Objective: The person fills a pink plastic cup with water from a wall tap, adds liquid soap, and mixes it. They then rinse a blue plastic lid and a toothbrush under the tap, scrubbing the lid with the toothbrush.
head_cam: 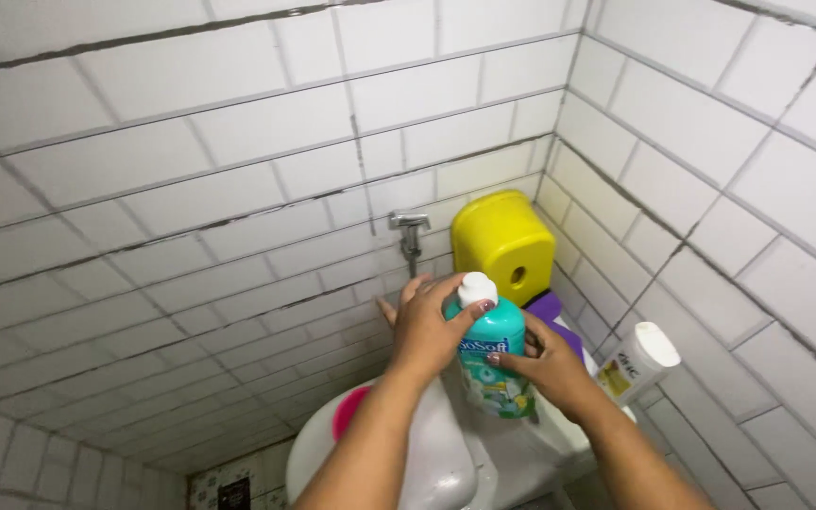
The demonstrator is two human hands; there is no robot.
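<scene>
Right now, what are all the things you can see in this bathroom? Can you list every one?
Teal bottle: one, teal with a white cap, held between both hands.
Yellow box: one, yellow, on the wall in the corner.
Spray nozzle: one, silver metal, on the wall left of the yellow box.
White tube: one, white with a yellow label, right of the hands.
Purple thing: one, purple, behind the bottle, mostly hidden.
Toilet: one, white, below the hands.
Pink thing: one, pink, at the toilet's left edge.
Wall tiles: many, white.
Left hand: one, gripping the bottle's top.
Right hand: one, holding the bottle's side.

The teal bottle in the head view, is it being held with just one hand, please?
No, both hands are on the teal bottle: the left hand grips near its white cap and the right hand holds its side.
</scene>
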